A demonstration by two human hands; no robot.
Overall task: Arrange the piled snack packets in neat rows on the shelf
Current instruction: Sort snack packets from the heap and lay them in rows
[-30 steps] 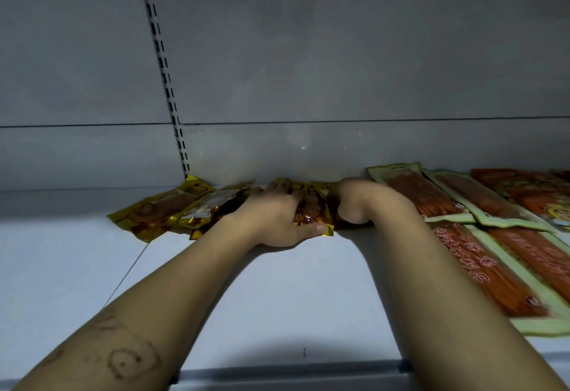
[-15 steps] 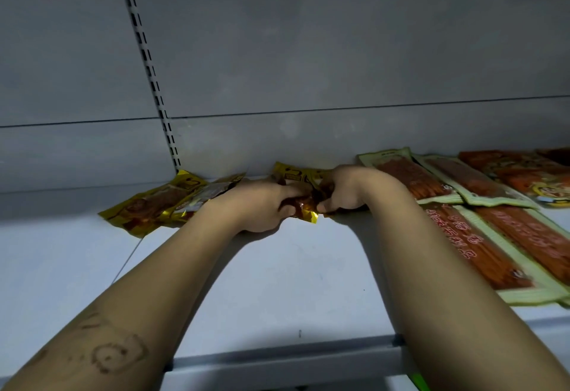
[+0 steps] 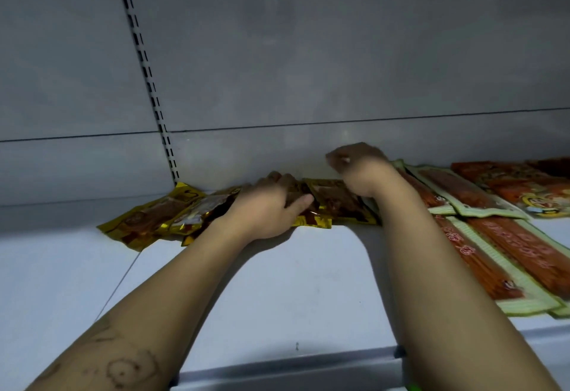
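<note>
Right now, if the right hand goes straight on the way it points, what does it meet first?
Probably the back panel: the right hand hangs above the gold packets, with nothing showing in between. Blur leaves depth unclear.

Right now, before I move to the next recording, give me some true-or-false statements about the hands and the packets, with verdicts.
1. The left hand rests on the yellow packets. True.
2. The right hand lies flat on the shelf. False: it hovers above the yellow packets, blurred, close to the back wall.
3. Long orange packets with green borders lie on the right of the shelf. True.
4. The yellow packets stand upright in a neat row. False: they lie flat and overlapping along the back of the shelf.
</note>
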